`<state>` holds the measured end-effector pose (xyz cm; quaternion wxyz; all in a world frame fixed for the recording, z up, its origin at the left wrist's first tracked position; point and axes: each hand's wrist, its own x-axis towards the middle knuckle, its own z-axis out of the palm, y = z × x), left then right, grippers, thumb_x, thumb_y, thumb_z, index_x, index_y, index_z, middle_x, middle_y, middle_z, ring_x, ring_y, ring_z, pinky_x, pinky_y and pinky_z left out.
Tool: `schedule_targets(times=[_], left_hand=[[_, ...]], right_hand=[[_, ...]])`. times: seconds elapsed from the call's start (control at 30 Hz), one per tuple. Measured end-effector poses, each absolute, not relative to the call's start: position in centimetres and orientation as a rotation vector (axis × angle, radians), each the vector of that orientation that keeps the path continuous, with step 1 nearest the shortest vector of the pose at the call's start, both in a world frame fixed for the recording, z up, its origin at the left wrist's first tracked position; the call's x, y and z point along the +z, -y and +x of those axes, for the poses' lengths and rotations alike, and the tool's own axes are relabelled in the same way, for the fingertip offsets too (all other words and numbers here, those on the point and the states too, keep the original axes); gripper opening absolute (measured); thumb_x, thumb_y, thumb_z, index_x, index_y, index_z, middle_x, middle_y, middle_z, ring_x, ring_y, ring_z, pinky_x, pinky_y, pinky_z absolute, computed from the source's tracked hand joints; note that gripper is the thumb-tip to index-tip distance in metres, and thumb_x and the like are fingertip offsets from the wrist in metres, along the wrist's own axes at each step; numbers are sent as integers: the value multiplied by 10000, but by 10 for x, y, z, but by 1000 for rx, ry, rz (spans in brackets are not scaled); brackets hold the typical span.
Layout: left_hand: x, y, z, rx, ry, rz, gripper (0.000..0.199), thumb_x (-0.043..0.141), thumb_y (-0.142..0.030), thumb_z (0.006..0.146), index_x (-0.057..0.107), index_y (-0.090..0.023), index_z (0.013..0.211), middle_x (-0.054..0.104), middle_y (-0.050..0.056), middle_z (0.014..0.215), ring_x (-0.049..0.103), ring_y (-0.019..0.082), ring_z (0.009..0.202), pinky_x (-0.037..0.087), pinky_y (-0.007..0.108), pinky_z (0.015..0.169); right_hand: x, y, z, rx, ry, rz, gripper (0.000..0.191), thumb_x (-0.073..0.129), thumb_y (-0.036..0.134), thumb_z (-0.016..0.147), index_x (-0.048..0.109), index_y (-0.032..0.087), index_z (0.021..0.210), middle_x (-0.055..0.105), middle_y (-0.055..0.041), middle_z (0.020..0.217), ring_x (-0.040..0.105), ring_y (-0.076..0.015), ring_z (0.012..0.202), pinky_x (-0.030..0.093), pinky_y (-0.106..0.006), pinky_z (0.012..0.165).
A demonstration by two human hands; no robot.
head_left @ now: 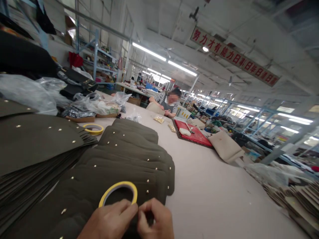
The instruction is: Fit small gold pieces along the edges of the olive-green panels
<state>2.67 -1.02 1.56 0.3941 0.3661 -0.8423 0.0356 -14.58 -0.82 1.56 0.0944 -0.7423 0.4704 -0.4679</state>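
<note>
- We grip a yellow tape roll (pixel 134 189) in our left hand (pixel 108 220), over dark panels (pixel 119 174), probably to steady it.
- Our right hand (pixel 159 219) curls close beside the left, fingertips drawn together; we cannot tell whether they pinch tape.
- The panels overlap in staggered layers, perhaps so their metal studs (pixel 148 181) show.
- A second tape roll (pixel 96 132) lies flat beyond, near the panels, seemingly within reach.
</note>
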Motion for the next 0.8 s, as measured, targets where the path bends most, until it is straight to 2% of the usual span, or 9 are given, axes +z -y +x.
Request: schedule_targets(times=[0.13, 0.23, 0.4, 0.6, 0.73, 0.8], left_hand=[[35, -4, 23, 86, 2145, 903, 314, 327, -169, 1020, 584, -188, 840, 608, 5, 705, 610, 121, 616, 455, 197, 585], [41, -12, 19, 36, 2118, 829, 235, 391, -131, 992, 591, -173, 876, 608, 8, 724, 592, 118, 643, 448, 204, 607], [34, -11, 20, 17, 2220, 977, 230, 371, -140, 999, 588, -183, 934, 625, 13, 777, 598, 135, 698, 462, 227, 643], [21, -5, 18, -16, 2564, 1260, 85, 571, -131, 917, 596, -211, 928, 654, 30, 877, 591, 239, 777, 470, 355, 659], [28, -7, 15, -132, 2624, 1243, 69, 545, -197, 947, 595, -210, 902, 651, 37, 888, 582, 260, 856, 479, 414, 763], [32, -7, 15, -201, 2620, 1239, 75, 533, -173, 949, 590, -207, 915, 643, 39, 912, 580, 257, 882, 476, 420, 800]], right_hand=[[40, 1, -146, -1170, -1377, -1794, 117, 580, 216, 774, 628, 181, 673, 623, 28, 563, 552, -101, 496, 443, -191, 482], [45, 7, -156, -1174, -1438, -1653, 125, 609, 253, 778, 638, 175, 686, 619, 23, 569, 566, -111, 525, 460, -212, 513], [42, 16, -187, -1018, -1336, -1304, 245, 725, 385, 750, 675, 145, 746, 627, 19, 545, 596, -119, 476, 526, -242, 500], [34, 3, -192, -871, -1371, -1341, 269, 749, 399, 733, 696, 135, 726, 646, -1, 559, 593, -115, 497, 527, -232, 511], [29, 0, -188, -733, -1489, -1390, 211, 671, 337, 751, 663, 133, 698, 603, 15, 510, 525, -92, 434, 428, -200, 439], [28, 2, -186, -671, -1510, -1429, 200, 635, 329, 754, 650, 140, 693, 593, 21, 511, 514, -92, 422, 407, -202, 428]])
